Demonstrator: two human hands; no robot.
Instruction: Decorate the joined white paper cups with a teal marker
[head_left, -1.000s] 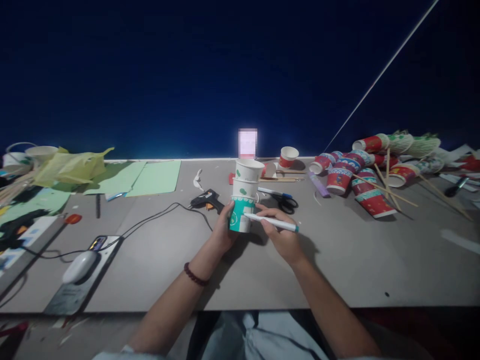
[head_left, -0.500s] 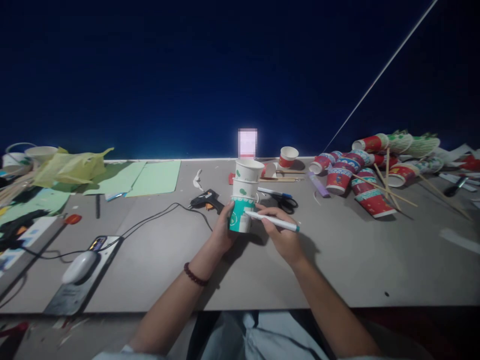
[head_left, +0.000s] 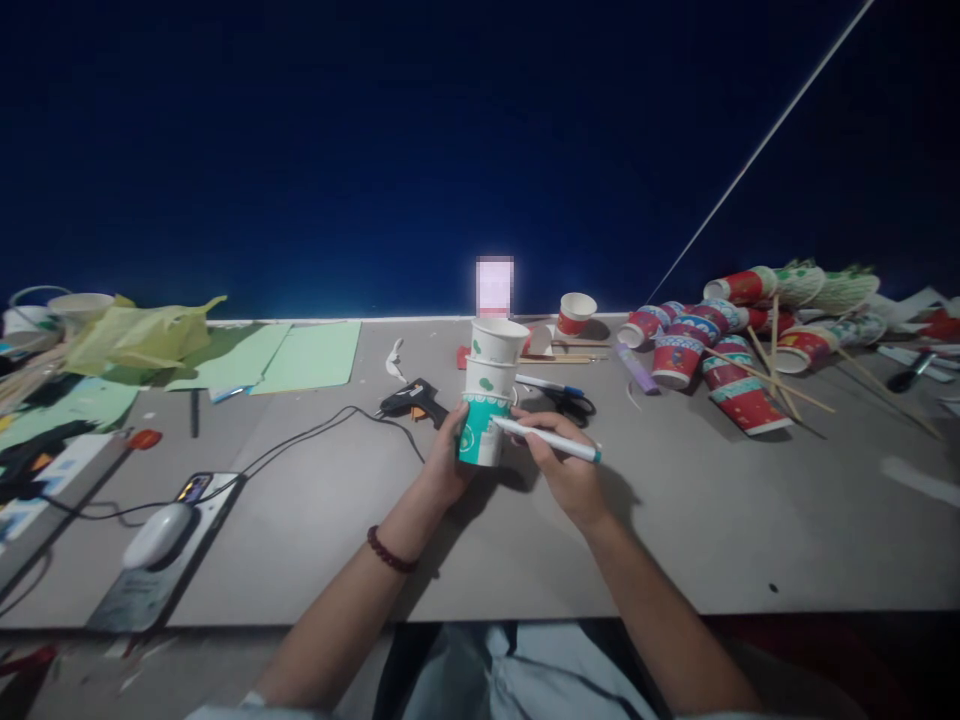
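A stack of three paper cups (head_left: 489, 390) stands upright at the middle of the grey table (head_left: 315, 540); the bottom cup is teal and white, the upper two white with green spots. My left hand (head_left: 448, 455) is wrapped round the bottom cup from the left. My right hand (head_left: 564, 470) pinches a white marker with a teal end (head_left: 551, 439), its tip touching the side of the bottom cup.
A black glue gun (head_left: 415, 400) with its cord lies left of the cups. Scissors (head_left: 571, 405) and a pen lie behind them. Several red paper cups (head_left: 705, 355) and wooden sticks pile at the right. Green paper sheets (head_left: 300, 355) and a power strip (head_left: 161, 545) are at the left.
The marker's tip has shifted slightly up and to the right along the bottom cup. The left hand and the cup stack have stayed put.
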